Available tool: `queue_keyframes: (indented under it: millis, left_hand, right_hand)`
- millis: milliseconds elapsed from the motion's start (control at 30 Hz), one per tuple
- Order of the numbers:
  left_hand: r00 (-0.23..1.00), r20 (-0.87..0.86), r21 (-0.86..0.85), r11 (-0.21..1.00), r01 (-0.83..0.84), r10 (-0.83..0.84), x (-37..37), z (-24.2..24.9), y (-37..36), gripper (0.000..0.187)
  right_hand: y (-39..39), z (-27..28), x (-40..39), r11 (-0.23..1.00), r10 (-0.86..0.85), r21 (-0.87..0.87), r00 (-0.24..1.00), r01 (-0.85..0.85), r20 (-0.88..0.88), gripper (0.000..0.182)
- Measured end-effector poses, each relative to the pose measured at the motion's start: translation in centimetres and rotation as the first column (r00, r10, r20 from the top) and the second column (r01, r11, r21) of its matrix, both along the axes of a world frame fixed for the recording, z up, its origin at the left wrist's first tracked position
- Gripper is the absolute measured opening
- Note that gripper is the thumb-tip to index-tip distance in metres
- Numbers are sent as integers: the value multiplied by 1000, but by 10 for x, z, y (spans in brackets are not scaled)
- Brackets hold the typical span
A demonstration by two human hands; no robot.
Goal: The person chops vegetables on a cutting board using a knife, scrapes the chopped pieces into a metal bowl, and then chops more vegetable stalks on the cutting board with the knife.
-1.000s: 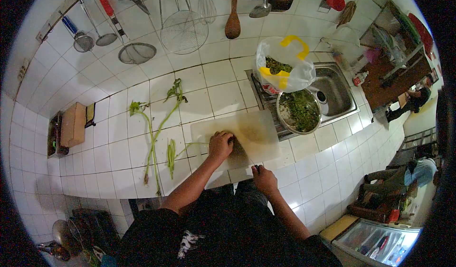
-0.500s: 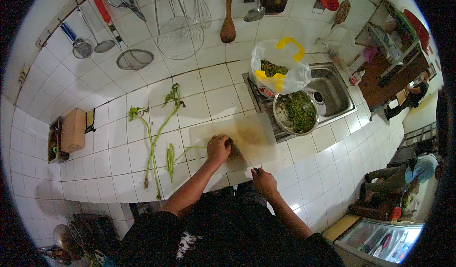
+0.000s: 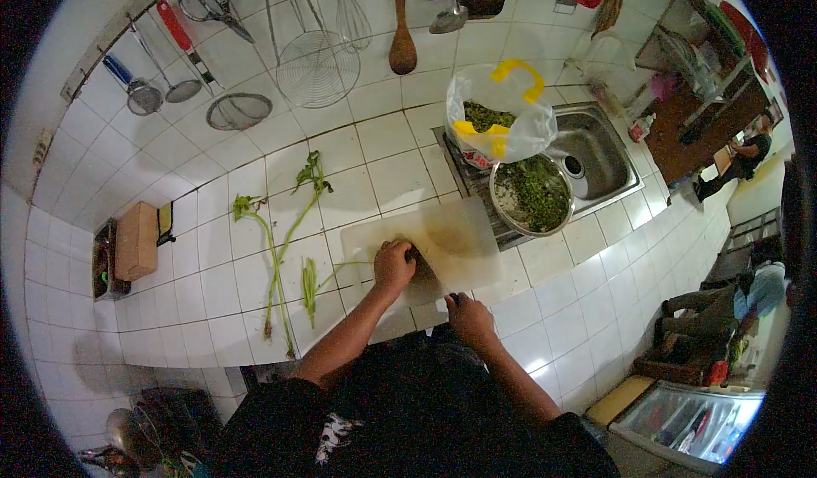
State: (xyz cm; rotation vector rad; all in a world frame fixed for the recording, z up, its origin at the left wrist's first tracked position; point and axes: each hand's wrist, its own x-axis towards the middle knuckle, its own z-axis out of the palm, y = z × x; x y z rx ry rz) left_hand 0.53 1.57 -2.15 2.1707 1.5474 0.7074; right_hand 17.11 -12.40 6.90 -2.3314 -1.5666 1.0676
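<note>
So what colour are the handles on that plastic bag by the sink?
Yellow; the plastic bag shows best in the head view.

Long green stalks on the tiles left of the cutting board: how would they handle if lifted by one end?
The long stalks would probably droop: thin, already curved, with leafy tops. Likely light. They lie loose on glossy tiled counter, so a push should slide them easily.

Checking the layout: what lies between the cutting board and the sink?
In the head view, a metal bowl of chopped greens sits between the cutting board and sink.

Dim, even light; fisheye edges warped, vignetted.
</note>
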Motion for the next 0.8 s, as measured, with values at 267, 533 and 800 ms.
queue_keyframes:
  millis: [267,533,800]
  left_hand:
    - [999,-6,-57,998,36,-36,-9,14,4,24]
    - [995,5,34,995,95,-95,-17,10,-4,18]
    - [991,-45,25,991,131,-130,-18,5,-6,20]
  right_hand:
    - [3,-4,10,999,-2,-51,1000,3,25,50]
    - [-9,-3,6,999,21,-48,1000,-20,3,49]
    - [4,-8,-4,999,18,30,1000,-18,4,46]
